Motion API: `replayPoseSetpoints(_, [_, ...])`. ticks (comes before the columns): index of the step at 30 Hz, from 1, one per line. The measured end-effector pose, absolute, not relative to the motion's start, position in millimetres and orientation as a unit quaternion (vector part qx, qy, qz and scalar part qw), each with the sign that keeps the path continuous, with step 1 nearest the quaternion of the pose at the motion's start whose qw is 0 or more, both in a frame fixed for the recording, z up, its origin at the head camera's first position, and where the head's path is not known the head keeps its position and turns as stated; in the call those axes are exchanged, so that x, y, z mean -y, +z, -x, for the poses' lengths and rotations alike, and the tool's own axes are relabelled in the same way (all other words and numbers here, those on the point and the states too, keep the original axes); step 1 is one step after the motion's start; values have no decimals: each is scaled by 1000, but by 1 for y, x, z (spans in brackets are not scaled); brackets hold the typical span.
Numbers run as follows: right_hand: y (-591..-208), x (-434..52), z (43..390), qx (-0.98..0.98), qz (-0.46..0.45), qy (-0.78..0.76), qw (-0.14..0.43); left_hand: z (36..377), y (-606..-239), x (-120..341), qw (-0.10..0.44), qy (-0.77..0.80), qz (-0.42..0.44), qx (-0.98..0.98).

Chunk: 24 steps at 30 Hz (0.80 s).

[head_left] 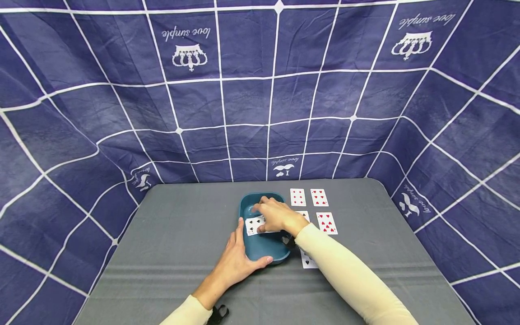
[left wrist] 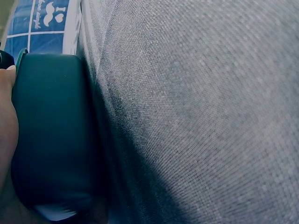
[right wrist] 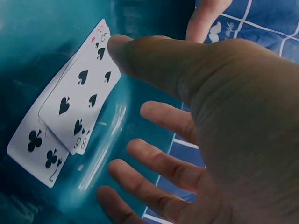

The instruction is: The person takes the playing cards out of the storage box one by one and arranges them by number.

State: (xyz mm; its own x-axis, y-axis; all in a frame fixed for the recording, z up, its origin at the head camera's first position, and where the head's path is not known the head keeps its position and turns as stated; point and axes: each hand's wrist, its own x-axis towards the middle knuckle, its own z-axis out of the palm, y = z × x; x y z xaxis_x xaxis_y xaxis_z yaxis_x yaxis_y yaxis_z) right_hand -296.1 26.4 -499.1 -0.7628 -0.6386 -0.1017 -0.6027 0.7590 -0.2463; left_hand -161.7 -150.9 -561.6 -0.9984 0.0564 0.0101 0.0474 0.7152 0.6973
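A teal tray [head_left: 264, 250] stands mid-table on the grey cloth. My left hand [head_left: 242, 258] holds its near-left corner, fingers along the side and thumb on the near rim; the left wrist view shows the tray's outer wall [left wrist: 51, 135] against my palm [left wrist: 4, 116]. My right hand [head_left: 266, 211] hovers inside the tray with fingers spread and relaxed. Its thumb tip [right wrist: 116, 45] touches the corner of a six of spades [right wrist: 81, 105], which tops a small overlapping pile with a clubs card [right wrist: 39, 149] beneath.
Face-up cards lie right of the tray: two red ones at the back [head_left: 298, 197] [head_left: 319, 197], a hearts card [head_left: 327, 223], and a black card [head_left: 307, 262] partly under my right sleeve. The grey table [head_left: 183, 234] is ringed by a blue checked cloth backdrop [head_left: 260, 90].
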Motion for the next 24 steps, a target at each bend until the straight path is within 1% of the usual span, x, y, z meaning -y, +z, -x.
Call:
replayPoseSetpoints(8, [-502, -18, 298, -932, 337, -85, 106, 161, -564, 151, 3, 376, -29, -926])
replayPoseSetpoints(24, [-507, -13, 302, -932, 337, -74, 114, 162, -564, 151, -3, 375, -30, -926])
